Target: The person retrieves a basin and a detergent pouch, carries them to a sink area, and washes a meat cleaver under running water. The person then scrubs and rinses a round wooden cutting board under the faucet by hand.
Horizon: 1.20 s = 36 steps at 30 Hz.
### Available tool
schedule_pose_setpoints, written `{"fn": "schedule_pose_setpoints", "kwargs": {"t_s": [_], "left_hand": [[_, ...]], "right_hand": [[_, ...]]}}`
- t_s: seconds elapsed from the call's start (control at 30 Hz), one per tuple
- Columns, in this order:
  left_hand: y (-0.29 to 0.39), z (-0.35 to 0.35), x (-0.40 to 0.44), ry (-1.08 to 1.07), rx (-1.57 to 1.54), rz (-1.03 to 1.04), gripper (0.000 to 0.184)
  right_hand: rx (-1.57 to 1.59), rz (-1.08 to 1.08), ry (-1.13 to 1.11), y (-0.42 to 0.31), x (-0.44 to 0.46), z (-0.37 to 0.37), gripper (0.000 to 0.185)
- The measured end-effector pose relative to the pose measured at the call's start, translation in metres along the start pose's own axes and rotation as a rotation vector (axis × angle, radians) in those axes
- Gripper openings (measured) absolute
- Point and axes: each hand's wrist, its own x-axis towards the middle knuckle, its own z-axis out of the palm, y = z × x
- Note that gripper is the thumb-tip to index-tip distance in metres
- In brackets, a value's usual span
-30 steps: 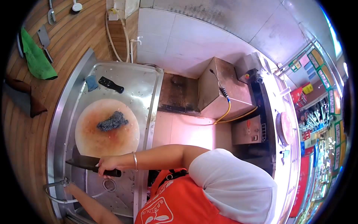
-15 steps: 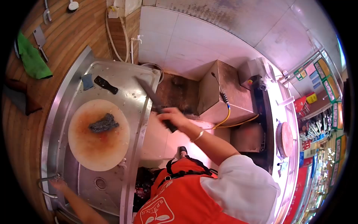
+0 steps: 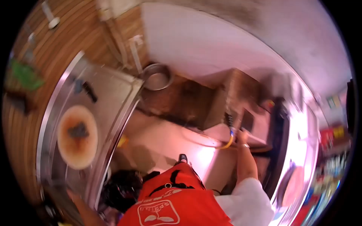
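Note:
My right hand (image 3: 243, 136) is closed round the handle of a knife. Its dark, broad-looking blade (image 3: 247, 119) points up and away, in front of the metal box on the right. Low on the left, my left hand (image 3: 73, 196) is over the near end of the steel sink counter, smeared by motion, so its fingers cannot be read. A round cutting board (image 3: 77, 155) with a reddish-brown stain lies on that counter. On the board rests a grey scouring pad (image 3: 78, 130).
A dark-handled tool (image 3: 89, 92) and a blue cloth (image 3: 78, 86) lie on the counter (image 3: 109, 81). A metal pot (image 3: 157, 77) stands beyond its far end. A spray hose (image 3: 230, 128) hangs before the metal box (image 3: 218, 109). Another round board (image 3: 292, 188) is far right.
My view has swung to the right. My right hand has carried the knife from beside the sink to the metal box. My left hand has come away from the tap.

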Motion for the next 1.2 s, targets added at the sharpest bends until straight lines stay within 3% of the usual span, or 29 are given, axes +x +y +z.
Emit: {"fn": "schedule_pose_setpoints", "kwargs": {"t_s": [0.03, 0.07, 0.1, 0.17, 0.2, 0.23, 0.27, 0.37, 0.4, 0.47, 0.6, 0.63, 0.77, 0.83, 0.87, 0.9, 0.93, 0.97, 1.03, 1.07, 1.2], "left_hand": [[0.014, -0.012, -0.028, 0.025, 0.091, -0.029, 0.049], [0.031, -0.021, -0.05, 0.049, 0.15, -0.071, 0.048], [0.042, -0.022, -0.056, 0.059, 0.041, -0.241, 0.05], [0.092, -0.018, -0.038, 0.258, -0.725, -0.783, 0.057], [0.121, -0.014, -0.025, 0.346, -0.876, -0.912, 0.063], [0.168, -0.035, -0.033, 0.478, -0.615, -1.043, 0.062], [0.152, -0.034, -0.021, 0.457, -0.598, -1.033, 0.064], [0.177, -0.04, 0.003, 0.424, -0.539, -0.964, 0.066], [0.192, -0.046, 0.001, 0.423, -0.514, -0.941, 0.066], [0.175, -0.053, -0.009, 0.433, -0.585, -0.908, 0.067], [0.217, -0.071, -0.038, 0.408, -0.646, -0.9, 0.066], [0.19, -0.067, -0.04, 0.411, -0.743, -0.866, 0.066], [0.141, -0.071, -0.069, 0.318, -0.679, -0.872, 0.069], [0.119, -0.072, -0.083, 0.327, -0.701, -0.946, 0.064], [0.094, -0.073, -0.088, 0.304, -0.724, -1.001, 0.062], [0.074, -0.071, -0.095, 0.278, -0.723, -0.98, 0.06], [0.058, -0.069, -0.103, 0.254, -0.725, -0.96, 0.058], [0.07, -0.076, -0.11, 0.256, -0.758, -0.997, 0.057], [0.11, -0.101, -0.118, 0.239, -0.819, -1.046, 0.055], [0.109, -0.11, -0.12, 0.217, -0.846, -1.056, 0.054], [0.049, -0.125, -0.134, 0.178, -0.993, -0.983, 0.052]], "right_hand": [[0.302, 0.038, -0.147, 0.017, 0.017, -0.013, 0.017], [0.318, 0.073, -0.13, 0.03, 0.031, -0.017, 0.013], [0.335, 0.109, -0.111, 0.04, 0.045, -0.021, 0.009], [0.262, 0.072, -0.056, 0.086, 0.084, -0.027, 0.009], [0.285, 0.048, -0.114, 0.097, 0.093, -0.031, 0.013], [0.156, 0.061, -0.142, 0.103, 0.101, -0.022, 0.012], [0.046, 0.095, -0.101, 0.119, 0.113, -0.03, 0.012], [-0.202, -0.25, 0.039, 0.12, 0.097, -0.039, 0.02], [-0.308, -0.082, -0.051, 0.153, 0.123, -0.031, 0.035], [-0.54, -0.046, -0.113, 0.139, 0.118, -0.037, 0.038], [-0.679, 0.001, 0.125, 0.132, 0.12, -0.028, 0.037], [-0.653, 0.022, 0.023, 0.126, 0.119, -0.032, 0.042], [-0.76, 0.09, -0.017, 0.112, 0.11, -0.027, 0.057], [-0.724, 0.01, 0.119, 0.08, 0.074, -0.028, 0.049], [-0.705, 0.019, 0.118, 0.088, 0.073, -0.022, 0.052], [-0.754, -0.154, 0.244, 0.087, 0.047, -0.015, 0.054], [-0.761, -0.125, 0.269, 0.088, 0.034, -0.004, 0.055], [-0.797, -0.12, 0.147, 0.106, 0.033, 0.013, 0.064], [-0.817, -0.099, -0.033, 0.061, -0.054, 0.029, 0.058], [-0.655, -0.056, -0.375, 0.063, -0.073, 0.041, 0.048], [-0.775, -0.253, -0.504, 0.069, -0.174, 0.128, 0.041]]}}
